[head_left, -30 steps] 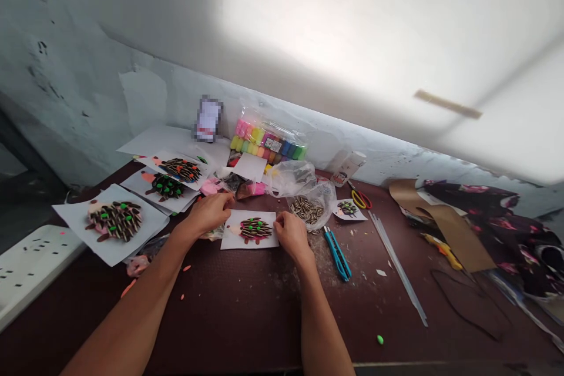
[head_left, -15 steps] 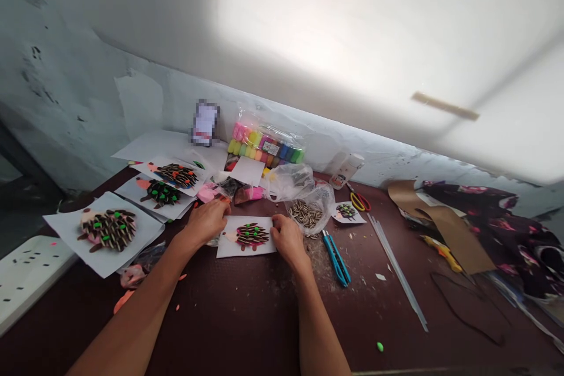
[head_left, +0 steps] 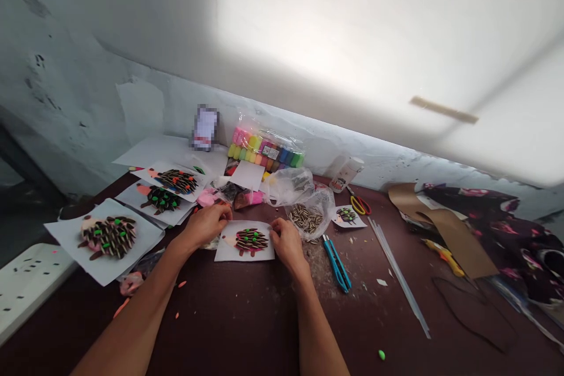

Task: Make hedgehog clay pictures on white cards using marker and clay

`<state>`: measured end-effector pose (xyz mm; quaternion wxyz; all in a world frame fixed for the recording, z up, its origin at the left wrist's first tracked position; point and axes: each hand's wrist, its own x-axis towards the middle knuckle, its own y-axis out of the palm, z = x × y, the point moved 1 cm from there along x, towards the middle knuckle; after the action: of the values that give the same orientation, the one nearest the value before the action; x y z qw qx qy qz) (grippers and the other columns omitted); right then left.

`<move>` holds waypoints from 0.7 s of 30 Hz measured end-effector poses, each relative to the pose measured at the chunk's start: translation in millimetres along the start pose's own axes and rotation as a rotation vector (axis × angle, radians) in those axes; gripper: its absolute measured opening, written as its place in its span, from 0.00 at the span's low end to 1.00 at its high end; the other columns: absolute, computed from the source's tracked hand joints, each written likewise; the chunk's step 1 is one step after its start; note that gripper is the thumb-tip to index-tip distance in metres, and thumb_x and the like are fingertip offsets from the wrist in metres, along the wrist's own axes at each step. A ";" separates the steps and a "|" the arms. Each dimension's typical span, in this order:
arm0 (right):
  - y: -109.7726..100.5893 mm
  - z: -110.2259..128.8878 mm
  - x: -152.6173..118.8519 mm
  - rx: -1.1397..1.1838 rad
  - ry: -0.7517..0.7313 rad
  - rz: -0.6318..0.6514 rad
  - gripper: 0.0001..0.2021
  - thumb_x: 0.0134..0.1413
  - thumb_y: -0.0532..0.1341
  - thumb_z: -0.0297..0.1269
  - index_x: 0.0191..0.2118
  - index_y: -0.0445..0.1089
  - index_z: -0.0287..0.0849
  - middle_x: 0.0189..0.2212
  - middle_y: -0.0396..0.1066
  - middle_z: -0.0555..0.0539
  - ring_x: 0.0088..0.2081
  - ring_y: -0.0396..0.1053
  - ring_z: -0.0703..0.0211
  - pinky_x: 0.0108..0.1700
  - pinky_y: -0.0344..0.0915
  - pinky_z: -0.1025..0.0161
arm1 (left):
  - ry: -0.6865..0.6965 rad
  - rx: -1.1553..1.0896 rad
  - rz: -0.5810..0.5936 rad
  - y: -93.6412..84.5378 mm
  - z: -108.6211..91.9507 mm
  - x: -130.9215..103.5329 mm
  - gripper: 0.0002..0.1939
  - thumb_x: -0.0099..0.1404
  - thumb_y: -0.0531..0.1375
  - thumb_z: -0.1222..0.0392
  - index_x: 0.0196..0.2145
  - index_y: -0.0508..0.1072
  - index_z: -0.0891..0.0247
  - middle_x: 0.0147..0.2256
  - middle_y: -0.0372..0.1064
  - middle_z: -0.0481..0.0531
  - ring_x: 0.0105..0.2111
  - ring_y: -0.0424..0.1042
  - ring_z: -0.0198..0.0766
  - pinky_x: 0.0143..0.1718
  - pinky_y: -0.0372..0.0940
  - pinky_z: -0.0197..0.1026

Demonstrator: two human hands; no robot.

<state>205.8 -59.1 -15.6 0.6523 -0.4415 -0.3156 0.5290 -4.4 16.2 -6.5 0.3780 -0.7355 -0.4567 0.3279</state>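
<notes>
A small white card (head_left: 224, 254) lies on the table between my hands. It bears a hedgehog (head_left: 251, 239) made of striped sunflower seeds, with a pale face, pink edging, green dots and brown feet. My left hand (head_left: 208, 224) is closed at the card's upper left corner, its fingertips partly hidden. At the right edge, my right hand (head_left: 286, 242) pinches the card with bent fingers. Just beyond the right hand is a clear plastic bag (head_left: 324, 202) with sunflower seeds (head_left: 305, 218) in it. Pink clay (head_left: 208, 197) in wrapping lies behind my left hand.
Larger hedgehog pictures on white sheets (head_left: 70, 235) lie left, near a power strip (head_left: 30, 279). Behind stand a phone (head_left: 205, 128) and a pack of coloured clay (head_left: 267, 150). Rightward are a blue utility knife (head_left: 337, 264), scissors (head_left: 360, 205), glue sticks (head_left: 400, 276) and a yellow glue gun (head_left: 447, 257).
The card has shifted slightly left and toward me, with both hands staying at its edges. The whole view has tilted a little.
</notes>
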 end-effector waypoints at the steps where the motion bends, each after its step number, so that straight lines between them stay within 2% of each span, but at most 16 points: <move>1: 0.0 -0.2 0.2 0.003 -0.006 -0.011 0.09 0.58 0.57 0.29 0.41 0.73 0.41 0.39 0.73 0.44 0.42 0.69 0.57 0.42 0.58 0.66 | 0.006 -0.010 -0.004 0.2 0.6 0.3 0.12 0.58 0.53 0.66 0.32 0.76 0.57 0.36 0.77 0.50 0.40 0.74 0.42 0.36 0.60 0.37; 5: -1.4 -1.2 1.7 0.037 -0.032 -0.051 0.07 0.58 0.56 0.29 0.37 0.72 0.41 0.36 0.74 0.46 0.38 0.69 0.59 0.39 0.57 0.66 | 0.007 -0.022 -0.001 3.6 4.0 1.8 0.11 0.58 0.54 0.63 0.33 0.77 0.57 0.39 0.77 0.51 0.42 0.74 0.44 0.37 0.61 0.37; 11: -3.6 -3.7 3.3 0.019 0.036 -0.079 0.08 0.60 0.55 0.29 0.39 0.71 0.40 0.34 0.75 0.46 0.35 0.70 0.58 0.36 0.54 0.65 | 0.022 0.044 0.007 9.8 5.0 2.5 0.09 0.59 0.55 0.62 0.32 0.76 0.59 0.36 0.77 0.53 0.40 0.74 0.44 0.37 0.61 0.38; 15: -6.0 -5.2 2.6 0.066 0.027 -0.040 0.08 0.59 0.56 0.29 0.40 0.72 0.39 0.35 0.76 0.45 0.36 0.70 0.59 0.37 0.55 0.66 | 0.038 0.047 -0.015 9.3 3.3 1.3 0.09 0.60 0.53 0.63 0.32 0.73 0.59 0.37 0.76 0.53 0.40 0.74 0.43 0.36 0.60 0.38; 19: -8.3 -6.8 1.8 0.098 -0.032 0.054 0.06 0.57 0.58 0.29 0.34 0.72 0.40 0.31 0.74 0.48 0.33 0.68 0.60 0.35 0.54 0.67 | 0.018 0.006 -0.029 6.3 2.6 1.5 0.08 0.60 0.52 0.63 0.31 0.72 0.59 0.36 0.76 0.52 0.39 0.73 0.42 0.35 0.58 0.37; 21: -7.9 -7.3 1.7 0.075 -0.054 0.056 0.07 0.57 0.57 0.29 0.32 0.72 0.40 0.30 0.73 0.48 0.33 0.67 0.60 0.34 0.53 0.67 | 0.006 -0.005 -0.030 5.3 3.0 2.3 0.08 0.59 0.52 0.63 0.32 0.72 0.59 0.36 0.76 0.51 0.39 0.73 0.42 0.34 0.58 0.37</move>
<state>215.9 -59.6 -11.5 0.6446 -0.4111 -0.3007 0.5702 -3.8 17.5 -12.8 0.3824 -0.7305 -0.4673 0.3192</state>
